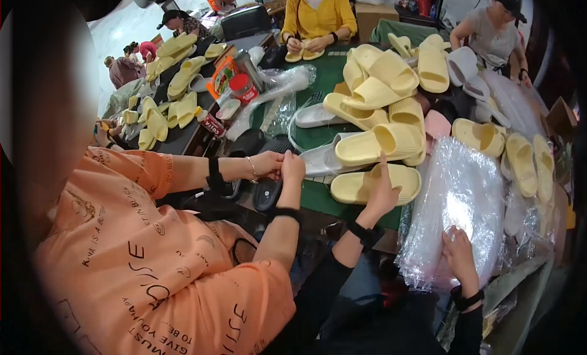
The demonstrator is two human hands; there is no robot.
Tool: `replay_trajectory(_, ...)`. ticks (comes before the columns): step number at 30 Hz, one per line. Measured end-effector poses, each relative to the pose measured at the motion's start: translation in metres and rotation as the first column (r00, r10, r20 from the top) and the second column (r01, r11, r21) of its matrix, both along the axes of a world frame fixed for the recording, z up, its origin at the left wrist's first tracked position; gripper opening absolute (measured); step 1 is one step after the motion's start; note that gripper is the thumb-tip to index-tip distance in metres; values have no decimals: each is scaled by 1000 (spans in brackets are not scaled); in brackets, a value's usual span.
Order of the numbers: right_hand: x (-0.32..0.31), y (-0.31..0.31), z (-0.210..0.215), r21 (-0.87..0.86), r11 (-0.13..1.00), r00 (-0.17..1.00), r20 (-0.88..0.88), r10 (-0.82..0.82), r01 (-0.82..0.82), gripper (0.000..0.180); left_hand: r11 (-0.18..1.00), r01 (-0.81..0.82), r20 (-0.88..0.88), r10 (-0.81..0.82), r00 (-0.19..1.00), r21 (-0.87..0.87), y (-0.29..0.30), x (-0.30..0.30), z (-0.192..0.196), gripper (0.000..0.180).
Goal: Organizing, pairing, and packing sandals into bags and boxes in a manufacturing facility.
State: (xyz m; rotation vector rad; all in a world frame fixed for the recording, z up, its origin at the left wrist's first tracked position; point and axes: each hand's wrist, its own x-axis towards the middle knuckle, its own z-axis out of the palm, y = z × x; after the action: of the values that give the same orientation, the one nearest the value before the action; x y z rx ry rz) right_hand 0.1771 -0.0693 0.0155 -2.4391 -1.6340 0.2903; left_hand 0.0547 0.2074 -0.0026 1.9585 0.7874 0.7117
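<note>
— Resting on the yellow slipper (374, 185), the left hand (380, 193) lies open, fingers spread over the strap and thumb up; it clasps nothing.

— And the right hand (458, 254)?

— It pinches the stack of clear plastic bags (458, 202), fingers closed on the lower edge of the top bag. The stack sits at the near right edge of the table (318, 199), just right of that slipper.

— Where is the slipper on the table?

— Near the front edge, on the green top. A second yellow slipper (379, 142) lies just behind it, almost touching, with a white slipper (321, 161) to its left.

— What is farther out?

— A heap of yellow slippers (382, 80) fills the middle of the table, and another row of them (526, 156) runs along the right edge. A red-lidded jar (244, 88) stands toward the far left corner.

— Anyone else close by?

— A person in an orange shirt (153, 257) sits at the left, both hands together (281, 167) over a black slipper (268, 193) at the front left edge. A person in a yellow top (318, 16) holds a pair of slippers at the far edge, and another person in grey (492, 31) sits at the far right corner.
</note>
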Motion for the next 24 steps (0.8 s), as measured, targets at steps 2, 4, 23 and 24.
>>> replay_trajectory(2, 0, 4, 0, -57, 998, 1000, 5, -26, 26, 50, 999, 35, -40, -35, 999, -22, 7, -1, 0, 96)
replay_trajectory(4, -2, 1, -2, -62, 998, 1000, -12, -23, 22, 53, 996, 36, -92, -28, 995, 87, 11, -6, 3, 85)
replay_trajectory(23, -9, 8, 11, -77, 995, 997, -14, -70, 68, 54, 915, 48, 133, 6, 991, -401, -21, -13, 3, 42)
replay_trajectory(24, -10, 7, 10, -73, 995, 998, -20, -68, 66, 54, 899, 54, 174, 25, 984, -435, -20, -13, 7, 42)
